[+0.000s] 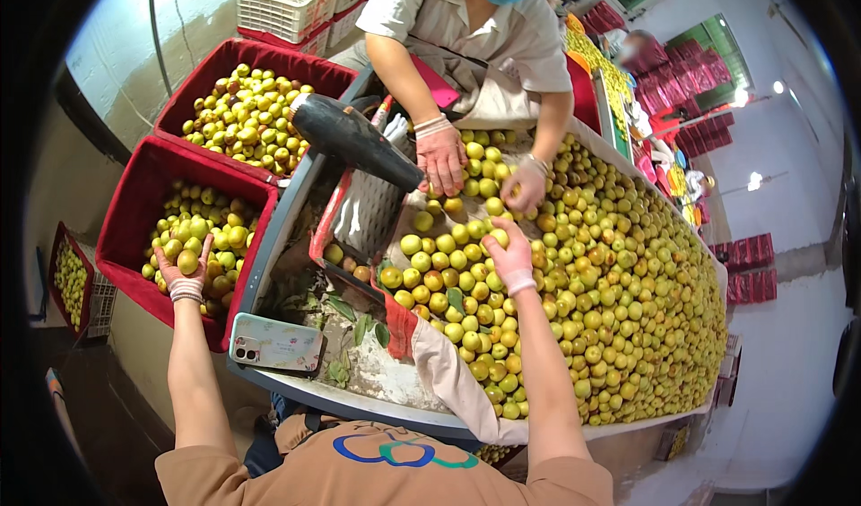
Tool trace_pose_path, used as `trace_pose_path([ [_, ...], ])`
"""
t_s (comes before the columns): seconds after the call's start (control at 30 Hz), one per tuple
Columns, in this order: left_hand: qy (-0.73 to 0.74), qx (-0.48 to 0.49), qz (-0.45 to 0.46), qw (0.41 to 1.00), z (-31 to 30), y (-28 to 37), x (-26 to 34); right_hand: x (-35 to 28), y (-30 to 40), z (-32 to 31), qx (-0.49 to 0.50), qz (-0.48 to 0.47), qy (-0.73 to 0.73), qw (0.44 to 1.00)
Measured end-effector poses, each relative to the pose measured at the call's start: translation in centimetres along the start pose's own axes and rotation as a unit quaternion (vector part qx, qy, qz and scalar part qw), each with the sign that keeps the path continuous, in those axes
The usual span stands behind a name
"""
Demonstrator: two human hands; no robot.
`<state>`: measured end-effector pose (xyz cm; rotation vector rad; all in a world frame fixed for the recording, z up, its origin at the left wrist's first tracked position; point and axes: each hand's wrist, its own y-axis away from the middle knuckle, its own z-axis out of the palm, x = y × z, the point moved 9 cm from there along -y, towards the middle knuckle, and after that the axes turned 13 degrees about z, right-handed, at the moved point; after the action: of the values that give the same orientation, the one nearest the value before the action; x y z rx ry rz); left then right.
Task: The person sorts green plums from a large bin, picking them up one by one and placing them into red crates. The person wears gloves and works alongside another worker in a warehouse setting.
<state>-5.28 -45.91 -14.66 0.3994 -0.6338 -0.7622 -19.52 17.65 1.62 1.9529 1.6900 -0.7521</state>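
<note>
My left hand [183, 280] is palm up inside a red-lined crate [131, 210], cupping several yellow-green jujubes [188, 262]. More of the same fruit lies below and around it. Over the sorting table, my right hand [512, 260] has its fingers around a single jujube [499, 237]. A large heap of jujubes [625, 291] spreads to the right of that hand on a pale cloth [447, 378]. Some fruits are blushed brown, and a few green leaves [455, 300] lie among them.
Opposite, a masked person's gloved hands [440, 156] touch the fruit. A black hair dryer [356, 139] juts over a white perforated basket [366, 206]. A phone [277, 344] rests on the table edge. Another red-lined crate [222, 58] holds jujubes; stacked crates [289, 1] stand behind.
</note>
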Motion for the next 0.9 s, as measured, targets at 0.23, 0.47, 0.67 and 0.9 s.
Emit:
trace_pose_path([
  [0.23, -0.264, 0.111, 0.004, 0.958, -10.3, -10.4, 1.7, 7.4, 12.4, -4.3, -0.101, 0.259, -0.535, 0.798],
  [0.47, -0.433, -0.365, 0.235, 0.790, 8.4, 6.6, -7.8, 6.5, 21.8, -4.7, -0.186, 0.266, -0.706, 0.629],
  [0.67, -0.351, -0.873, 0.109, 0.321, 10.4, 43.5, -27.5, 4.0, 24.7, -6.3, -0.278, 0.114, -0.747, 0.593],
  [0.9, -0.423, -0.872, 0.239, -0.060, 3.4, 47.0, -38.1, 5.5, 25.7, -8.5, -0.212, 0.130, -0.693, 0.676],
])
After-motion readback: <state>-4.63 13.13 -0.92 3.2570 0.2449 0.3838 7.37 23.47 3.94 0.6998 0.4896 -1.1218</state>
